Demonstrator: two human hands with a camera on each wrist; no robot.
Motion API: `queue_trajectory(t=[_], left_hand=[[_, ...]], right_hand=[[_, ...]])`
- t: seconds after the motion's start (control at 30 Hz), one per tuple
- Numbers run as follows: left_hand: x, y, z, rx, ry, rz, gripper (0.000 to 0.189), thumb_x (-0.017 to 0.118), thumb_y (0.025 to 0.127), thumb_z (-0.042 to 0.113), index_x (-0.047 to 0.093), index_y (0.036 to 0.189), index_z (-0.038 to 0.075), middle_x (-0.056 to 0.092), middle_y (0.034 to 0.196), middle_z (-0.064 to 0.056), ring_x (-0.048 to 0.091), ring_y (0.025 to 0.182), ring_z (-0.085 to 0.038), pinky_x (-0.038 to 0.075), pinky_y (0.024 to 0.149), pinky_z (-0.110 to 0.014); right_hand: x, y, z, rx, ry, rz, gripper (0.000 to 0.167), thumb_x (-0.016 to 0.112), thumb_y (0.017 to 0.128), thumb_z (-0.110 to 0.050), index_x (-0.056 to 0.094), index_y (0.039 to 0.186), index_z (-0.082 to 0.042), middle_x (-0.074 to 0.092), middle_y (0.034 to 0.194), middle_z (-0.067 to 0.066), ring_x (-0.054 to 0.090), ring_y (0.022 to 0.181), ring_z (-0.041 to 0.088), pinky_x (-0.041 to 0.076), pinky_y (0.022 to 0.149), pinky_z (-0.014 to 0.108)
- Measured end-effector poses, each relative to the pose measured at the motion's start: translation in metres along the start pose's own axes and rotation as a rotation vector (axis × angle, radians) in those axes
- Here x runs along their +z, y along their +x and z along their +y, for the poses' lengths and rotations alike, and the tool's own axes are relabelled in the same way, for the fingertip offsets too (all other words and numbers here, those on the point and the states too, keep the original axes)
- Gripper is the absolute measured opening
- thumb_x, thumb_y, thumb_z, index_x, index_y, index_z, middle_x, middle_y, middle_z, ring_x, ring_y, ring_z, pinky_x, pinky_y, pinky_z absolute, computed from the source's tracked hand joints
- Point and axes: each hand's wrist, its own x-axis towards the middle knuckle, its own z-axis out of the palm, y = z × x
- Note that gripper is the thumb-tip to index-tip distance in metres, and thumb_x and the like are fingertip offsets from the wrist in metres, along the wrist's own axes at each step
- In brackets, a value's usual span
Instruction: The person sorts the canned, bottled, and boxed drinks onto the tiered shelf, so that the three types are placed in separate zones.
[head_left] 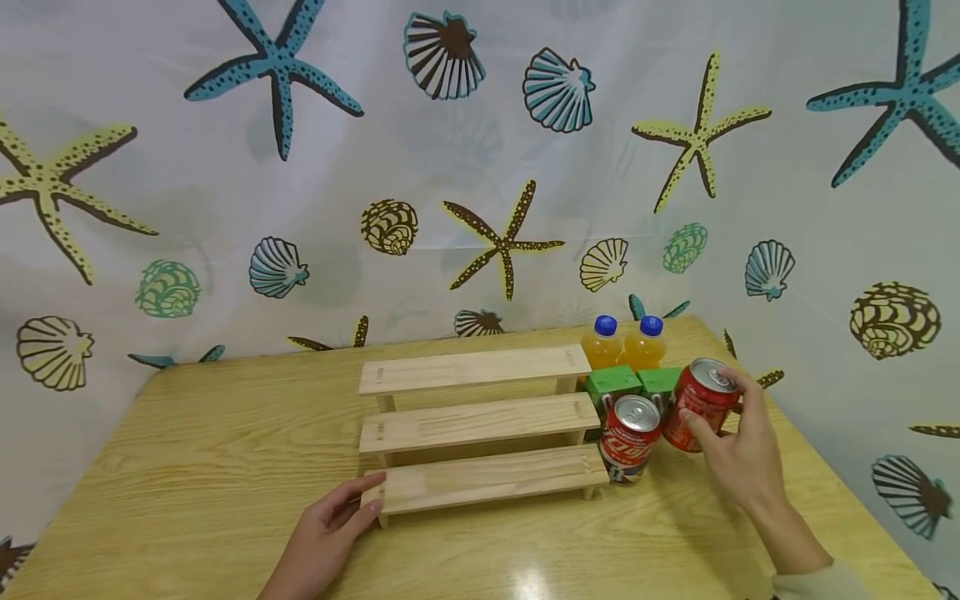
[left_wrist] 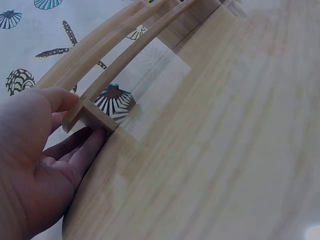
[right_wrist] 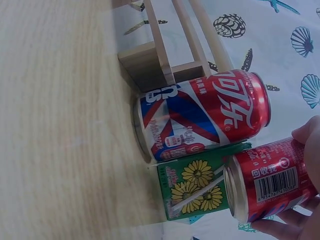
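A three-step wooden rack (head_left: 487, 485) stands on the table. My left hand (head_left: 324, 532) grips the left end of its lowest step, fingertips on the board and its end support (left_wrist: 96, 118). My right hand (head_left: 746, 458) holds a red cola can (head_left: 697, 407), thumb on the near side and fingers behind. This can is raised off the table; its base shows in the right wrist view, in front of a green drink carton (right_wrist: 192, 187) with yellow flowers. A second cola can (head_left: 628, 446) stands upright beside the rack's right end.
Behind the cans are two green cartons, the left one (head_left: 613, 381) partly hidden by the rack and the right one (head_left: 660, 380) by the held can. Two orange drink bottles (head_left: 602, 343) with blue caps stand farther back. A patterned curtain (head_left: 330, 183) surrounds the wooden table (head_left: 217, 467).
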Motion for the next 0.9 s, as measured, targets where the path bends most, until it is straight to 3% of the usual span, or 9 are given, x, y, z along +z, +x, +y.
queue_trajectory(t=[0.1,0.33,0.7,0.9], left_hand=[[0.000,0.001,0.000,-0.001,-0.008,-0.008,0.048,0.064,0.097,0.042,0.059,0.139,0.020,0.053,0.149,-0.002,0.042,0.144,-0.021,0.039,0.116,-0.038],[-0.001,0.001,-0.002,0.008,0.007,-0.006,0.049,0.063,0.097,0.043,0.059,0.140,0.019,0.052,0.149,-0.005,0.045,0.142,-0.024,0.041,0.115,-0.038],[-0.001,0.001,-0.001,0.001,0.000,-0.006,0.049,0.063,0.097,0.043,0.059,0.140,0.019,0.052,0.150,-0.005,0.044,0.143,-0.025,0.040,0.115,-0.039],[-0.001,0.000,0.000,-0.008,-0.005,-0.015,0.051,0.063,0.097,0.045,0.058,0.140,0.020,0.051,0.150,-0.005,0.043,0.143,-0.026,0.040,0.116,-0.040]], right_hand=[[-0.002,0.002,-0.003,-0.005,-0.009,0.005,0.068,0.071,0.093,-0.015,0.034,0.149,-0.009,0.049,0.136,0.026,0.053,0.113,0.040,0.049,0.083,0.056],[-0.002,0.009,-0.006,-0.008,-0.023,0.036,0.069,0.072,0.092,-0.019,0.034,0.149,-0.011,0.049,0.135,0.025,0.054,0.112,0.040,0.050,0.079,0.052],[-0.010,0.017,-0.012,-0.025,-0.009,0.071,0.068,0.072,0.092,-0.019,0.035,0.149,-0.013,0.051,0.132,0.023,0.056,0.107,0.035,0.042,0.066,0.005],[-0.013,0.020,-0.017,-0.034,-0.001,0.100,0.067,0.072,0.091,-0.017,0.037,0.148,-0.012,0.053,0.130,0.022,0.053,0.102,0.025,0.041,0.064,0.000]])
